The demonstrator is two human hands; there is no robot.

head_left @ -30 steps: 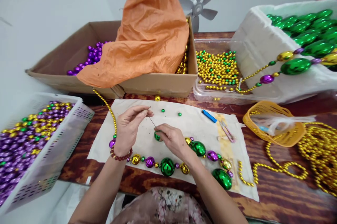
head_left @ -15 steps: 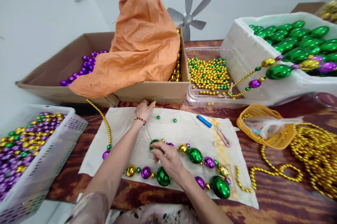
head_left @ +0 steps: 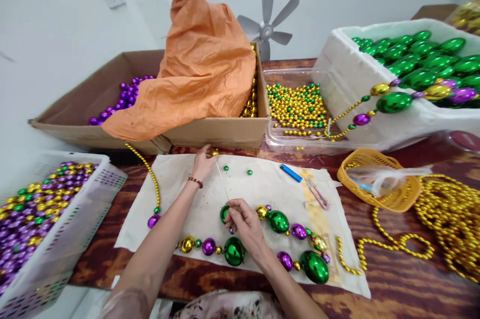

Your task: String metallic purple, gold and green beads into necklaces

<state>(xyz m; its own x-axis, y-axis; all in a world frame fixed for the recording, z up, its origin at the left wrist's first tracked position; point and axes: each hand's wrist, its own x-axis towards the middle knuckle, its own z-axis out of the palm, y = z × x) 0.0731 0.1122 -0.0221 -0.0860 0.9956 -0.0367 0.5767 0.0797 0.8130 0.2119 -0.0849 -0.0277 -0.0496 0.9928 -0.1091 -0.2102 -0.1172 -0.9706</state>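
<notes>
A string of green, gold and purple beads lies on the white cloth point(head_left: 258, 186), with a large green bead point(head_left: 278, 221) in its upper row and another point(head_left: 234, 251) in the lower row. My right hand point(head_left: 242, 221) is closed on the thin string beside a green bead point(head_left: 224, 214), which its fingers partly cover. At the cloth's back edge, my left hand point(head_left: 205, 163) is closed around the far end of the string point(head_left: 222, 179), near a small gold bead point(head_left: 215, 153). Two small green beads point(head_left: 226, 168) point(head_left: 249, 172) lie loose on the cloth.
Cardboard boxes point(head_left: 217, 132) under an orange cloth point(head_left: 202, 74) stand behind. A white basket point(head_left: 101, 179) of beads is at left. To the right are a blue lighter point(head_left: 291, 173), scissors point(head_left: 318, 193), a yellow basket point(head_left: 390, 201), gold bead strands point(head_left: 446, 224) and a foam box point(head_left: 337, 59).
My right hand has moved slightly right with the green bead. My left hand has shifted a little left, and the string between them shows more clearly.
</notes>
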